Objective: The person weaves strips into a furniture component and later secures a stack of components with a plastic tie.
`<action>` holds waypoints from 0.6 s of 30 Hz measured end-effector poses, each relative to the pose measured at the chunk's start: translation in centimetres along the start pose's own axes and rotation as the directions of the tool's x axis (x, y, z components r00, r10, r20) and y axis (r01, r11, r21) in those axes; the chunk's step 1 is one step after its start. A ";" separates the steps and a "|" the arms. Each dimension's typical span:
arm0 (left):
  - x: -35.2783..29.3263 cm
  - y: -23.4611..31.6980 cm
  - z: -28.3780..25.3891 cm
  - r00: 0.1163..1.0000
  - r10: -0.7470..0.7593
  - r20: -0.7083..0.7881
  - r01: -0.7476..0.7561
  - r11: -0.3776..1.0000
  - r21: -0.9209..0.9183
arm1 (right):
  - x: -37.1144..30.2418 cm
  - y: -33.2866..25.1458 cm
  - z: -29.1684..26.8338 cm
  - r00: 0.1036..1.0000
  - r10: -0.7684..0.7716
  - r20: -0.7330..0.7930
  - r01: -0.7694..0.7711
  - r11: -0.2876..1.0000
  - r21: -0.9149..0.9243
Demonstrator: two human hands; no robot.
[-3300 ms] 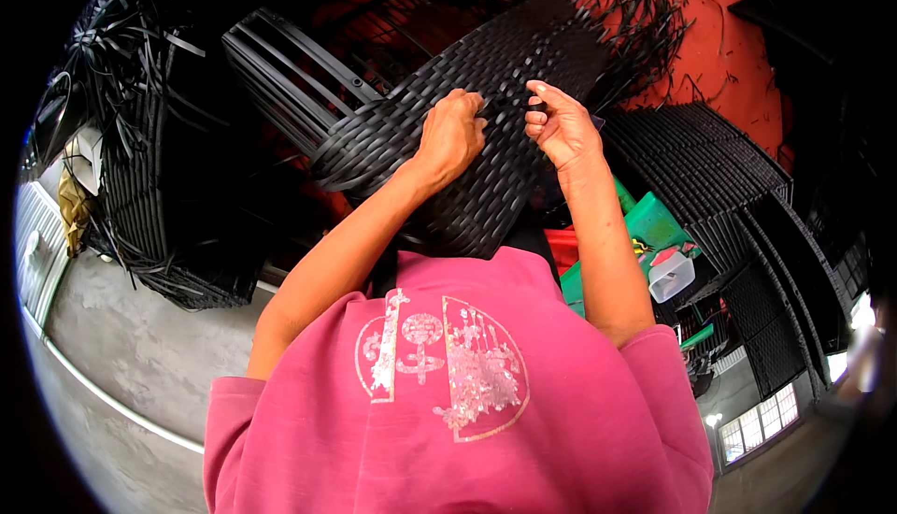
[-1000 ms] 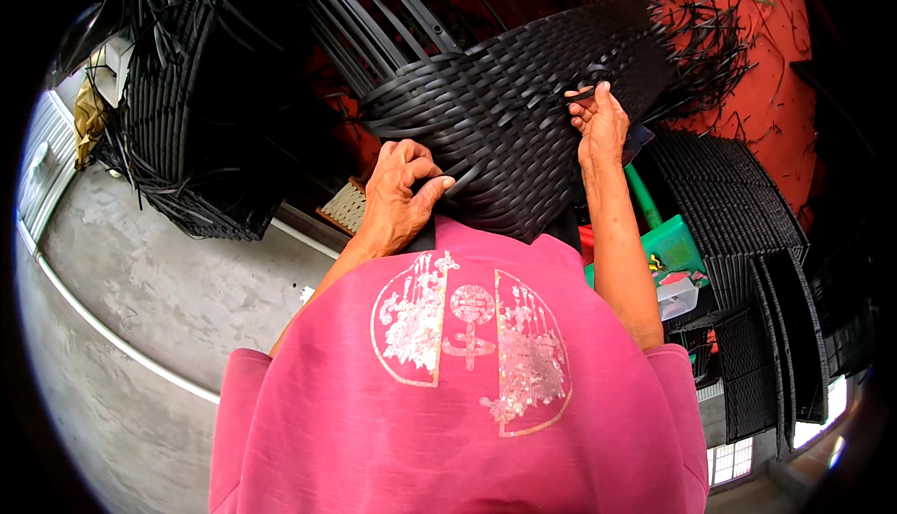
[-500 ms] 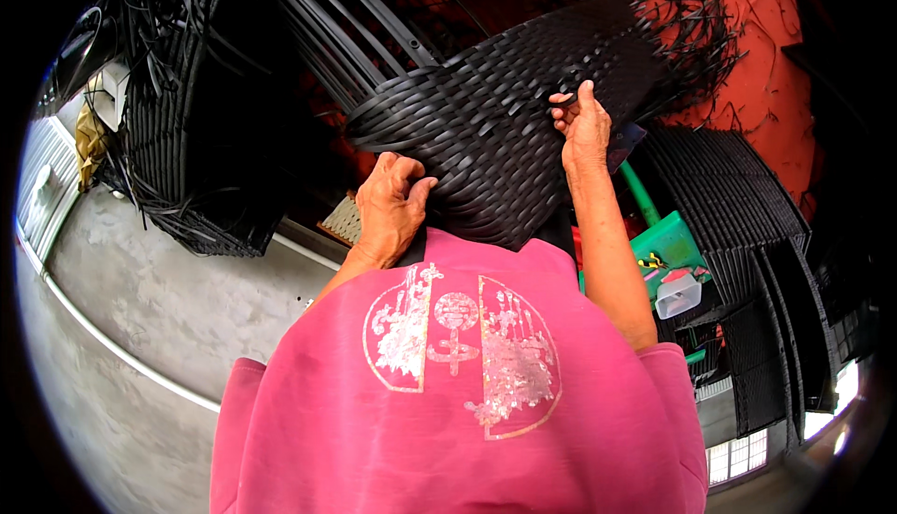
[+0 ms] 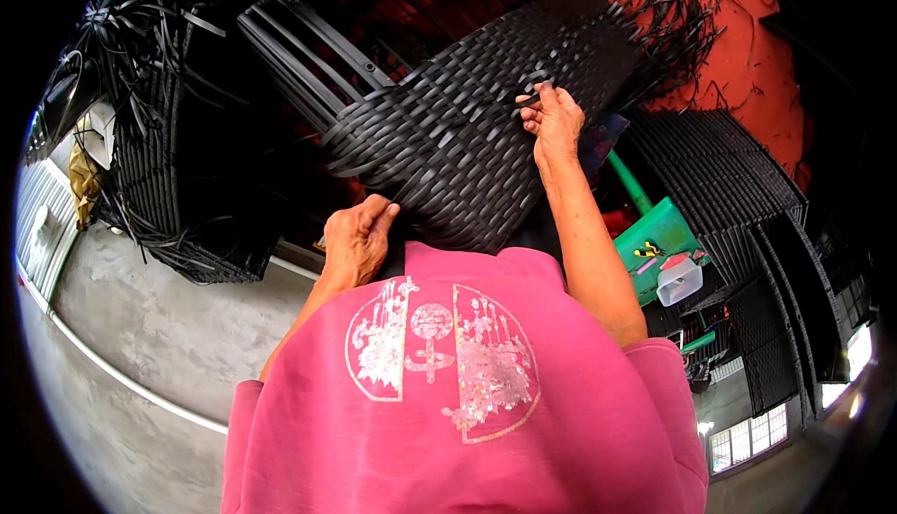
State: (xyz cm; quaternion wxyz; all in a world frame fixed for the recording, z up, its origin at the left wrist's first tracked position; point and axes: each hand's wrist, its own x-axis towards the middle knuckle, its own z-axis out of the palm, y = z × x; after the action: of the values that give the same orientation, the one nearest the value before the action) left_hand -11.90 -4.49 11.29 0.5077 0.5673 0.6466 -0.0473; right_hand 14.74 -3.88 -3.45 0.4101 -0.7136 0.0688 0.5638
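Observation:
A black woven panel (image 4: 448,140) of flat plastic strips lies slanting in front of me, its rounded near corner close to my pink shirt. My right hand (image 4: 556,126) is over the panel's right part, thumb and fingers pinched on a thin black strip (image 4: 529,101) that stands off the weave. At the panel's lower left edge, my left hand (image 4: 358,238) is closed, thumb pressed to the curled forefinger; what it pinches, if anything, cannot be made out against the dark. Straight dark bars (image 4: 322,42) of a frame stick out beyond the panel's far left side.
Loose black strips (image 4: 687,28) fan out at the far right over a red surface (image 4: 747,75). A green tray (image 4: 645,243) with a translucent container (image 4: 679,280) is right of my forearm. Dark woven pieces (image 4: 715,173) stand at right, another (image 4: 149,149) at left by grey floor (image 4: 177,290).
My left hand has shifted down and left, from gripping the panel's edge to a pinch beside it. The right hand, still pinching, and the panel appear slightly further left as the view shifts.

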 end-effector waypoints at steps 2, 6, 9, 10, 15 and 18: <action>-0.3 -0.5 0.6 0.999 0.020 -0.045 -0.021 0.999 -0.024 | 0.2 -0.3 0.0 0.999 0.031 -0.012 -0.030 0.999 0.040; -0.6 -0.9 0.7 0.995 0.067 -0.078 -0.067 0.998 0.000 | 0.7 -0.4 0.2 0.995 0.060 -0.078 -0.055 0.996 0.069; -0.4 -0.7 0.3 0.997 0.032 -0.065 -0.037 0.996 -0.079 | 0.5 -0.4 0.4 0.995 0.036 -0.095 -0.026 0.995 0.099; -0.3 -0.9 0.1 0.998 0.019 -0.064 -0.023 0.997 -0.072 | 0.4 -0.2 0.4 0.995 0.023 -0.092 -0.012 0.992 0.127; 1.1 -1.4 0.1 0.933 0.245 -0.263 -0.234 0.969 0.073 | 0.5 0.5 -0.2 1.000 -0.010 -0.026 0.012 0.996 0.085; 2.9 -1.9 0.0 0.822 0.408 -0.397 -0.341 0.911 0.231 | 0.7 0.6 -0.1 0.998 -0.002 -0.058 0.005 0.999 0.053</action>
State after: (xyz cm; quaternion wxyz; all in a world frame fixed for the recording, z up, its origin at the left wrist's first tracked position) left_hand -12.92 -3.14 8.28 0.3051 0.7157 0.6138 0.1338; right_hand 14.70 -4.08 -4.34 0.4279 -0.7186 0.0943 0.5399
